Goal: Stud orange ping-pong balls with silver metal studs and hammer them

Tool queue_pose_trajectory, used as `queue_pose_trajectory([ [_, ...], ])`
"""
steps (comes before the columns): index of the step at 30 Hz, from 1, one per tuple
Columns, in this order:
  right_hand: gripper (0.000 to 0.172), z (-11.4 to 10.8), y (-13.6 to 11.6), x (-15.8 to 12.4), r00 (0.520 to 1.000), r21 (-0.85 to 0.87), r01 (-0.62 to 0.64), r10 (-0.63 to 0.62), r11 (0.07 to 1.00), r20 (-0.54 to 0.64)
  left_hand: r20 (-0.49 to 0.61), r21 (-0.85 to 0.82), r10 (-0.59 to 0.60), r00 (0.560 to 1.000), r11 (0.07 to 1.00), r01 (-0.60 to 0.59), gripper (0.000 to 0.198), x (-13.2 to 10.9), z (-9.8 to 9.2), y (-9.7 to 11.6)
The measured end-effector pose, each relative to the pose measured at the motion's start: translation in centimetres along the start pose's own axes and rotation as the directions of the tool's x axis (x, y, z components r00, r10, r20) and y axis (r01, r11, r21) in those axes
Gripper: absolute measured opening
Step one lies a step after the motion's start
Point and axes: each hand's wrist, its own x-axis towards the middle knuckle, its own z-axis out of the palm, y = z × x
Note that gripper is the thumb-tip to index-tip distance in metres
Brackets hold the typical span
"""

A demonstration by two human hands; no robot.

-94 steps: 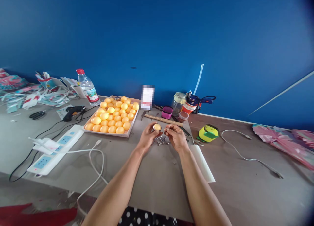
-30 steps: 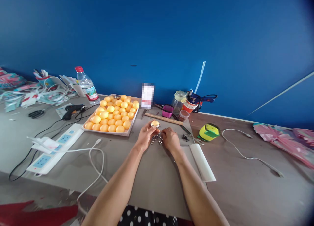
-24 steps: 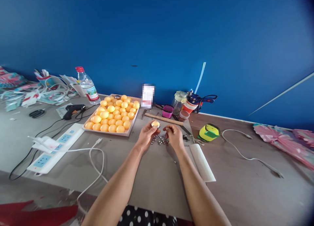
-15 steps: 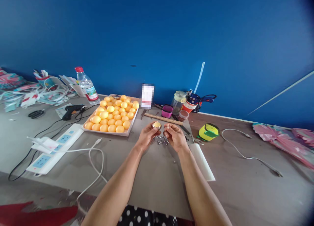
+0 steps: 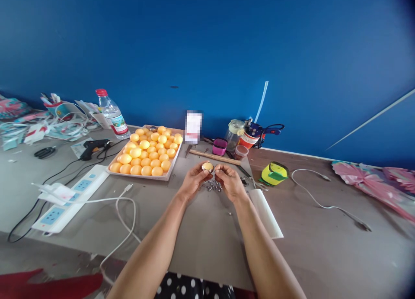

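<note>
Between the fingertips of my left hand (image 5: 193, 180) is a ball (image 5: 207, 166), yellow-orange on top with shiny silvery bits around its edge. It looks like the plain ping-pong balls in the tray. My right hand (image 5: 228, 181) is closed in a pinch right beside the ball's right side; whatever sits between its fingertips is too small to make out. Under both hands lies a loose heap of small silvery pieces (image 5: 212, 186) on the grey mat. Many orange ping-pong balls (image 5: 145, 162) fill a shallow tray (image 5: 170, 173) to the left, with one dark shiny ball at its back.
Behind my hands lie a wooden-handled hammer (image 5: 214, 157), a magenta cup (image 5: 219, 146) and a jar (image 5: 235, 132). A yellow-green tape roll (image 5: 274, 173) and white strip (image 5: 266, 212) are to the right. At left are a power strip (image 5: 71, 199), glue gun (image 5: 92, 148) and bottle (image 5: 113, 115).
My right hand has shifted slightly left, so its fingertips come up close to the ball. The left hand keeps its hold. The view has moved a little.
</note>
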Motion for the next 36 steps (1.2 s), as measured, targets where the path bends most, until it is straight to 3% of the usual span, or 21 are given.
queue_pose_trajectory([
  [11,0.021,0.0,-0.4,-0.2,0.996,0.031,-0.082,0.081,0.996,0.049,0.036,0.022,-0.02,0.999,1.0,0.019,0.044,0.0,-0.1,0.0],
  [21,0.017,-0.9,-0.2,-0.1,0.995,-0.142,-0.067,0.077,0.988,0.066,0.007,0.007,-0.048,0.999,0.999,0.048,0.039,-0.3,0.2,0.2],
  [29,0.022,-1.8,-0.3,0.2,0.988,-0.178,-0.131,0.143,0.975,0.053,0.067,0.07,-0.062,0.996,0.996,0.057,0.043,-0.2,-0.2,-0.4],
  [36,0.02,-1.4,0.2,0.3,0.995,-0.168,-0.089,0.095,0.982,0.026,0.062,0.127,-0.023,0.998,0.992,0.015,0.043,0.0,-0.2,-0.5],
])
